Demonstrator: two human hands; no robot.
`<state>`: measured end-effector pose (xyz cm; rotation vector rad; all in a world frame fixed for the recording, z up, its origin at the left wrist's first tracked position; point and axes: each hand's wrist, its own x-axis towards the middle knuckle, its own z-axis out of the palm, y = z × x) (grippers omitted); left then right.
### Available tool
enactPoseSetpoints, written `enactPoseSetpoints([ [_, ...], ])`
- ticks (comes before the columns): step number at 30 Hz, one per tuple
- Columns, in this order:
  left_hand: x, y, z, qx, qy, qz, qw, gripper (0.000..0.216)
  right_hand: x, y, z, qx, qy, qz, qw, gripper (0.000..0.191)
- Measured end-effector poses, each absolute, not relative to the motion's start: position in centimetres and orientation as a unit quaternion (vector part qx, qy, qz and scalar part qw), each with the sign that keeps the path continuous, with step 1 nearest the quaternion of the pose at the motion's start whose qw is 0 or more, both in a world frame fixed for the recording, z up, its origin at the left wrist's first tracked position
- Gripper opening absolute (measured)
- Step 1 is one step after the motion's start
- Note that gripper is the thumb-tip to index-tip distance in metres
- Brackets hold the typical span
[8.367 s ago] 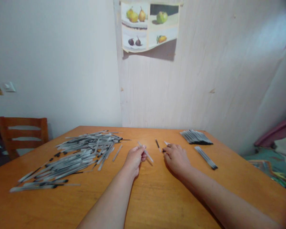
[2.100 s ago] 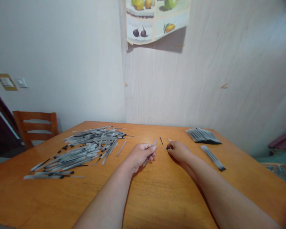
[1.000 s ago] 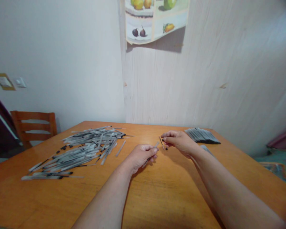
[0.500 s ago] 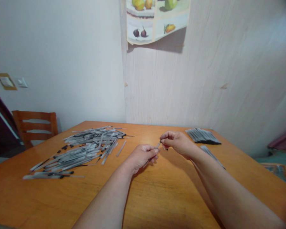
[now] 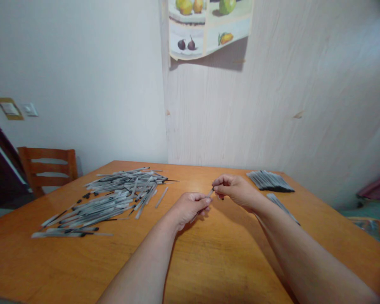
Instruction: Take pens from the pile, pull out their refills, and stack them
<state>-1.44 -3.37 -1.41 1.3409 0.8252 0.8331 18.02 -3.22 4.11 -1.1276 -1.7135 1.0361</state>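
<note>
My left hand [image 5: 190, 207] is closed around a clear pen barrel [image 5: 210, 194] above the middle of the wooden table [image 5: 209, 261]. My right hand [image 5: 236, 190] is pinched at the barrel's far end, fingertips touching it, with a thin black piece poking out below them. The two hands meet over the table centre. A big loose heap of grey pen barrels and black parts [image 5: 114, 198] lies to the left of my left hand.
A neat stack of pens [image 5: 269, 180] sits at the table's far right, with a short row of pens [image 5: 281, 204] just in front, partly behind my right arm. A wooden chair [image 5: 47, 166] stands at the left. The wall runs close behind the table.
My right hand lifted from the table with the thin black piece and came to the end of the barrel in my left hand. The left hand barely moved.
</note>
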Motion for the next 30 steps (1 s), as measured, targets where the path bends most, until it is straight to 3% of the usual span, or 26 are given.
enactPoseSetpoints([
  [16, -1.49, -3.62, -1.14, 0.578, 0.358, 0.358, 0.640, 0.046, 18.29, -3.45, 4.13, -0.418, -0.674, 0.473, 0.384, 0.027],
  [30, -1.35, -3.49, -1.59, 0.599, 0.354, 0.361, 0.621, 0.044, 18.36, -3.39, 4.19, -0.450, -0.739, 0.386, 0.319, 0.029],
])
